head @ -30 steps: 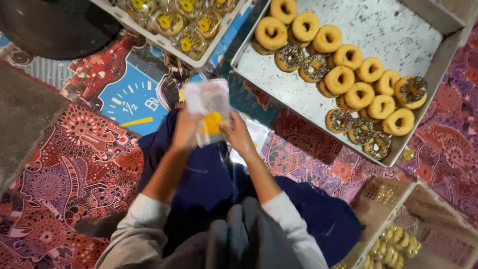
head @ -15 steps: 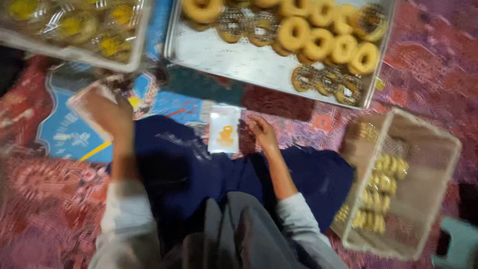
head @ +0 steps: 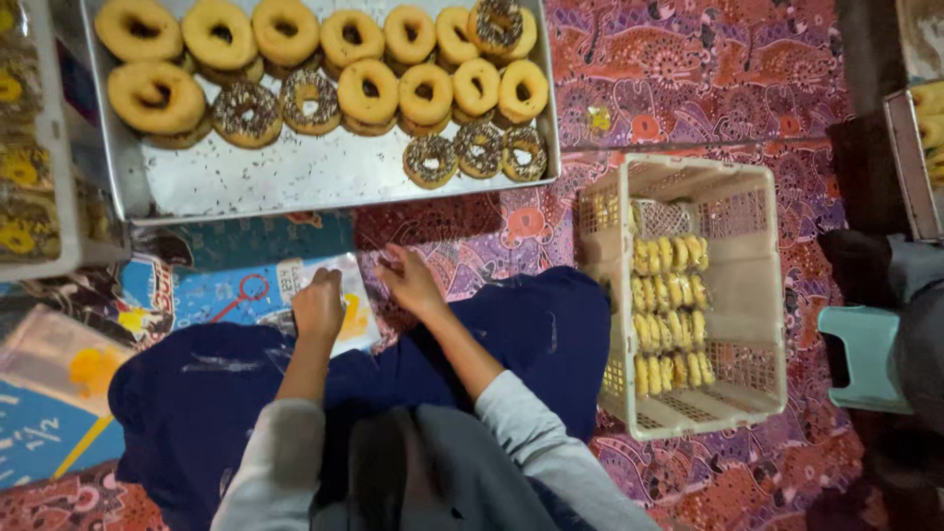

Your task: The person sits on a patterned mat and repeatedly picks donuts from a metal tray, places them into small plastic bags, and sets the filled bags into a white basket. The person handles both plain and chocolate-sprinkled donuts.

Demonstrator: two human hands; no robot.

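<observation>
Down on the lap, the left hand (head: 319, 307) has its grip curled together on a clear packet (head: 339, 313) with something yellow inside; the fingers press on the packet's near edge, and it lies flat across the blue cloth (head: 226, 393) over the knees. Just right of that grip, the right hand (head: 411, 283) rests with fingers loosely apart, holding nothing, its fingertips touching the patterned mat (head: 688, 88) just beside the packet's far corner. Beyond both hands, well apart from them, a metal tray (head: 295, 172) carries rows of ring doughnuts (head: 423, 93), some plain golden, some sprinkled dark. Further right of the right hand stands a cream plastic basket (head: 757, 324) with stacked yellow packets (head: 669, 315) along its middle. Left of the left hand, a second clear packet (head: 59, 359) lies on a colourful printed sheet (head: 211, 295). At the far left edge, another tray (head: 34, 157) holds more wrapped yellow pieces. A pale green stool (head: 865, 354) sits past the basket.
</observation>
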